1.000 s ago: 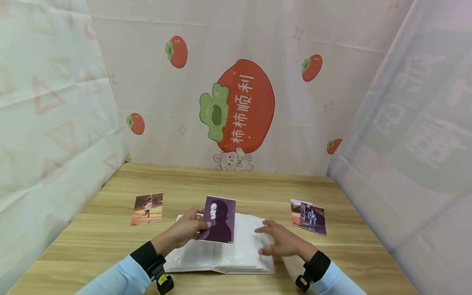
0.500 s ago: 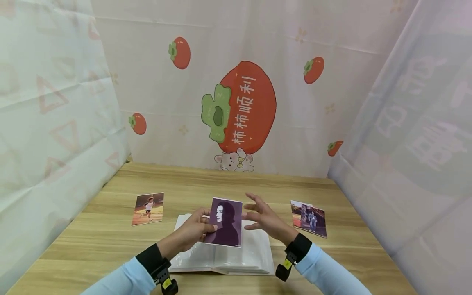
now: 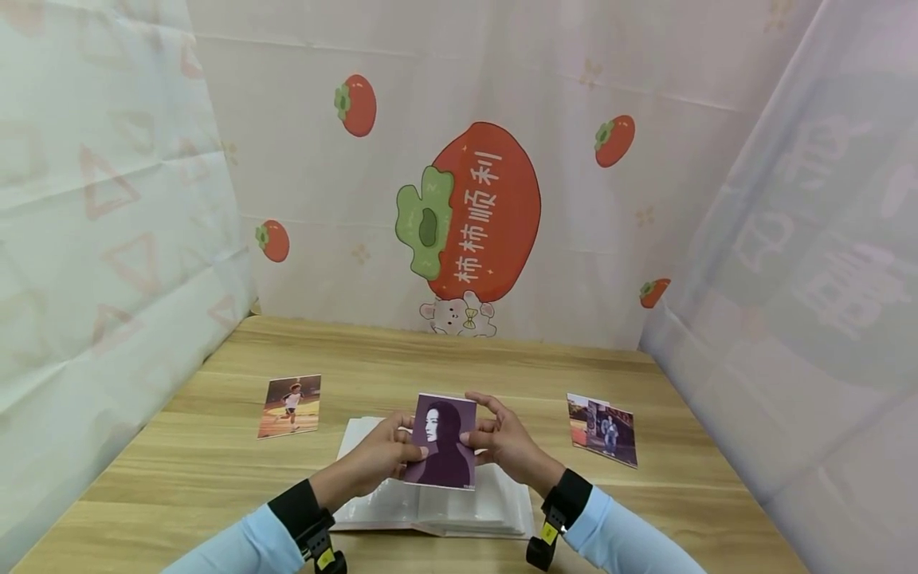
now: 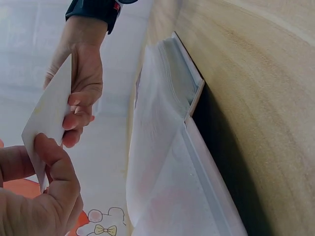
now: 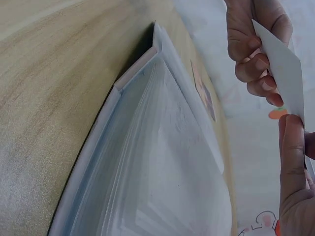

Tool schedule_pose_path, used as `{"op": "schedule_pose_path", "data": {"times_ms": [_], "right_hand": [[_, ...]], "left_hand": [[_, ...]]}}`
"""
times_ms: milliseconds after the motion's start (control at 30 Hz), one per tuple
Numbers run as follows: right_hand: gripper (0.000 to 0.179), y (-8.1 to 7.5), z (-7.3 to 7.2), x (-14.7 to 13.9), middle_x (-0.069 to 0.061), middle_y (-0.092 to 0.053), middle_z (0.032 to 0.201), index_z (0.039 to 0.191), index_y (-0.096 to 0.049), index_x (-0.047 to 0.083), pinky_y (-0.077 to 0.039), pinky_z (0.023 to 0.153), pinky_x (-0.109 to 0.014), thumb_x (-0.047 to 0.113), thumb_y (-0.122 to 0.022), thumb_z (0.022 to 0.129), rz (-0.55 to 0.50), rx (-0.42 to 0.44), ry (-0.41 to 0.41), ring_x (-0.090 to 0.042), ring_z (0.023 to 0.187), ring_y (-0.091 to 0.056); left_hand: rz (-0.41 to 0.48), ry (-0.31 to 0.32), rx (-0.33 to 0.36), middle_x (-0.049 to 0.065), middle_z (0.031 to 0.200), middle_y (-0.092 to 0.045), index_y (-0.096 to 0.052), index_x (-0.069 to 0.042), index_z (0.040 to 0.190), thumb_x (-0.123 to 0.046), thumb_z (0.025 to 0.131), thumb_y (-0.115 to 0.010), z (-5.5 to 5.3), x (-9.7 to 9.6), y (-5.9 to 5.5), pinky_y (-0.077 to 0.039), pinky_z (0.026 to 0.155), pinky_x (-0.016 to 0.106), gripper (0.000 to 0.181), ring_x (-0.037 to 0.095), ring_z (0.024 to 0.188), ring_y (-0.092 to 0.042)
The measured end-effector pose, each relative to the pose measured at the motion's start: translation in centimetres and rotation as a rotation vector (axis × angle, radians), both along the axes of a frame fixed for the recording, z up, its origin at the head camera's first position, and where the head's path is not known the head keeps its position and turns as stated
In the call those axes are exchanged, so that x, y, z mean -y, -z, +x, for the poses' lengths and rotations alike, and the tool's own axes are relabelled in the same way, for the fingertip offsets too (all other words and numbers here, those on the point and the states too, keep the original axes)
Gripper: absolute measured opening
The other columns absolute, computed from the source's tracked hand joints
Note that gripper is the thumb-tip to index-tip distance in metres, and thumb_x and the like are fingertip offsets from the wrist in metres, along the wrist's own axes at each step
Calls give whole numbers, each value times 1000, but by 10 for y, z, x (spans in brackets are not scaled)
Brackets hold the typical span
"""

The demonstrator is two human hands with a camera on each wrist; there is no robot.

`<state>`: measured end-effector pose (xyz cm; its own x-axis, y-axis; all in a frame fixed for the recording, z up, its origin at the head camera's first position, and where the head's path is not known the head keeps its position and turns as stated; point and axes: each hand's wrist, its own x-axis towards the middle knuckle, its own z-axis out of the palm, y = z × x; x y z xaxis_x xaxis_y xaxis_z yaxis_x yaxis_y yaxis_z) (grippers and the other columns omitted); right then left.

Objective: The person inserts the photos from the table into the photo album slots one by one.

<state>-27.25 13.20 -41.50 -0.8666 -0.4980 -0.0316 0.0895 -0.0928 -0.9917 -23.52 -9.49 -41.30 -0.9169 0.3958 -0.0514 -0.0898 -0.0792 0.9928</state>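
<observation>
A purple photo card (image 3: 448, 458) with a dark-haired figure is held up above an open photo album (image 3: 495, 514). My left hand (image 3: 374, 461) pinches its left side, thumb on the printed face. At the right edge my right hand (image 3: 512, 448) pinches the same card, with the index finger raised near the top corner. In the left wrist view the card's plain white back (image 4: 49, 105) shows between both hands. The album lies flat on the table beneath, its clear sleeves (image 5: 172, 147) fanned in the right wrist view. The hands partly cover the album's pages.
On the wooden table (image 3: 179, 478), a photo of a running child (image 3: 289, 406) lies to the left. Two overlapping photos (image 3: 612, 433) lie to the right. Printed cloth (image 3: 308, 175) hangs behind and along both sides.
My right hand has come off the album's right page, moved up and left, and taken hold of the card's right edge. My left hand and the card have shifted slightly right and down.
</observation>
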Motion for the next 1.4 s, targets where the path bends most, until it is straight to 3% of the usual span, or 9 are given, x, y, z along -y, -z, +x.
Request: {"op": "schedule_pose_path", "data": {"times_ms": [200, 400, 500, 700, 800, 967, 1067, 1200, 1400], "right_hand": [[71, 3, 0, 0, -8, -62, 77, 145, -26, 11, -52, 55, -31, -9, -59, 85, -12, -5, -1, -16, 66, -59], [70, 2, -2, -7, -9, -63, 80, 144, -26, 10, -53, 57, -32, -10, -58, 85, -24, -12, 24, -17, 66, -61], [70, 2, -4, -14, -10, -64, 82, 144, -27, 11, -53, 57, -32, -9, -59, 85, -27, -5, 54, -18, 67, -62], [72, 2, -5, -28, -9, -65, 82, 145, -24, 11, -52, 57, -31, -9, -58, 85, -21, -2, 97, -18, 68, -63], [72, 3, -7, -34, -9, -65, 84, 145, -23, 12, -52, 58, -31, -9, -57, 86, -20, 1, 113, -18, 69, -63], [73, 5, -8, -41, -8, -62, 79, 146, -23, 12, -52, 57, -30, -9, -57, 85, -27, 15, 141, -17, 68, -61], [73, 6, -9, -44, -6, -59, 74, 146, -22, 13, -52, 56, -29, -9, -58, 85, -39, 22, 144, -16, 67, -60], [73, 6, -9, -44, -5, -58, 73, 145, -23, 12, -52, 55, -28, -8, -58, 85, -48, 20, 145, -15, 67, -60], [71, 0, -12, -42, -9, -65, 88, 144, -21, 8, -52, 56, -28, -6, -59, 86, -43, 22, 157, -17, 72, -62]], "left_hand": [[-15, 11, 13, 12, 81, -56, -32, 7, 117, 3, 86, -57, 0, 0, 1, -49, 56, 28, 40, 18, 68, -62], [-119, 49, -28, 15, 93, -54, -33, 3, 121, -19, 86, -65, 0, 4, 0, -48, 62, 35, 52, 21, 78, -59], [-253, 93, -156, 14, 98, -53, -37, 1, 123, -27, 83, -69, 2, 9, 0, -48, 66, 39, 58, 24, 84, -57], [-638, 145, -547, 14, 110, -51, -50, -3, 121, -35, 70, -79, 8, 21, 5, -43, 78, 45, 66, 32, 98, -50], [-829, 192, -646, 20, 123, -47, -54, -7, 123, -38, 63, -83, 14, 27, 11, -40, 83, 54, 74, 38, 111, -45], [-1023, 304, -621, 25, 141, -33, -54, -15, 128, -31, 60, -85, 23, 30, 18, -32, 88, 66, 77, 52, 124, -29], [-1037, 323, -579, 26, 141, -33, -54, -16, 128, -23, 64, -83, 26, 30, 19, -30, 92, 63, 71, 53, 124, -28], [-1034, 317, -589, 28, 139, -35, -55, -15, 127, -18, 66, -81, 26, 30, 21, -30, 95, 59, 67, 53, 123, -30], [-1024, 304, -618, 29, 137, -37, -56, -14, 124, -17, 65, -82, 26, 30, 22, -32, 94, 59, 65, 53, 121, -33]]}}
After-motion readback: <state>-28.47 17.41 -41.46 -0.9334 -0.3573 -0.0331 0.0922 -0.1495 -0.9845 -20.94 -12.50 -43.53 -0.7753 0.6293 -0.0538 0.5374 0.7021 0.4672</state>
